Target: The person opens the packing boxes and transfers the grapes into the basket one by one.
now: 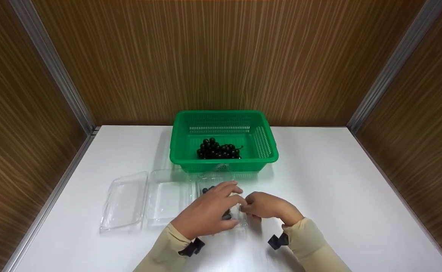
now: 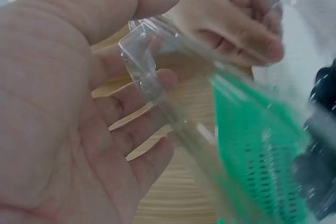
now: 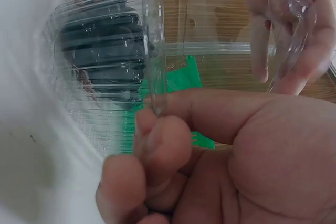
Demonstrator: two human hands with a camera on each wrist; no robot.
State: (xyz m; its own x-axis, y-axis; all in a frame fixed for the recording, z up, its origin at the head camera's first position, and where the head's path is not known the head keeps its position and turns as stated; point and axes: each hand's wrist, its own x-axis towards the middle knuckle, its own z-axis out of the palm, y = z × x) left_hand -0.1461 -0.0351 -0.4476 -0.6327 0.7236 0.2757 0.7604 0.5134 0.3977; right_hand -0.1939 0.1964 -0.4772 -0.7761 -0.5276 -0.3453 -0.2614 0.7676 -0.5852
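Observation:
A clear ribbed plastic clamshell box [image 3: 153,40] stands at the table's front middle, with dark grapes [image 3: 102,45] inside. My right hand [image 1: 264,206] pinches its rim between thumb and index finger at the right side. The clear lid [image 2: 142,61] of this box is raised and tilted over the grapes. My left hand [image 1: 209,211] reaches across from the left, its fingers spread and fairly straight. In the left wrist view, the lid's edge lies against these fingers, with the thumb on the other side. From the head view, the left hand hides much of the box.
Behind the box stands a green plastic basket [image 1: 221,161] holding more dark grapes [image 1: 217,149]. To the left, a second clear clamshell box [image 1: 168,196] lies unfolded, its lid [image 1: 124,202] flat on the white table [image 1: 319,181]. Wood-grain panels [image 1: 221,56] enclose the back and sides.

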